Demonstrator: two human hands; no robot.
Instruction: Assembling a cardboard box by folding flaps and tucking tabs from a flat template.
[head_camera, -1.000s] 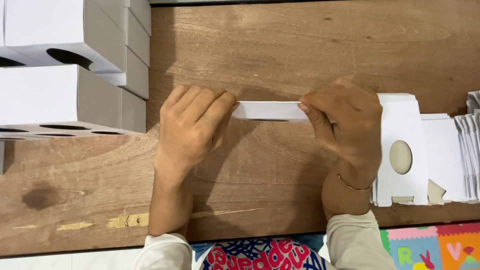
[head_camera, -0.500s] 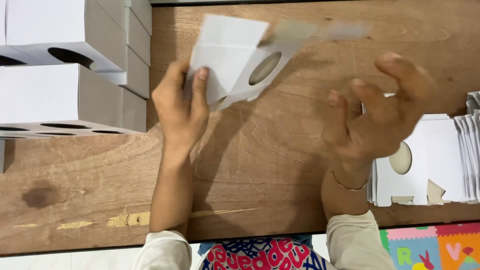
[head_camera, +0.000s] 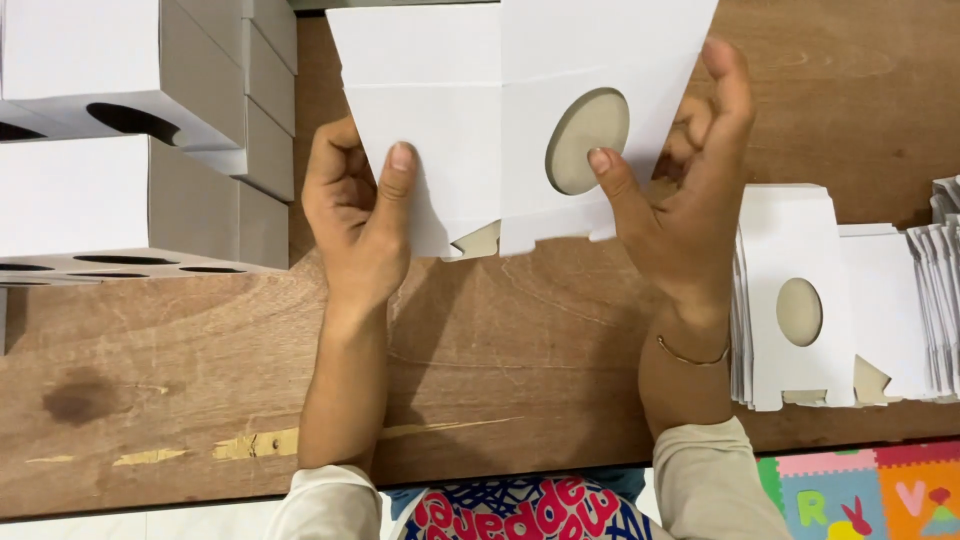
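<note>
A flat white cardboard box blank (head_camera: 470, 110) with an oval cut-out is raised above the wooden table (head_camera: 520, 360), spread open toward the camera. My left hand (head_camera: 355, 225) grips its lower left part, thumb on the front face. My right hand (head_camera: 680, 200) holds its right side, thumb beside the oval hole and fingers behind the card. Its top runs past the frame's upper edge.
Folded white boxes with round holes (head_camera: 130, 140) are stacked at the left. A pile of flat white blanks (head_camera: 800, 300) lies at the right, more standing on edge at the far right (head_camera: 940, 290). A colourful foam mat (head_camera: 860, 490) shows below the table edge.
A second ago both hands pressed a folded blank flat on the table. The left hand then lifted it, and now both hands hold it raised and opened out.
</note>
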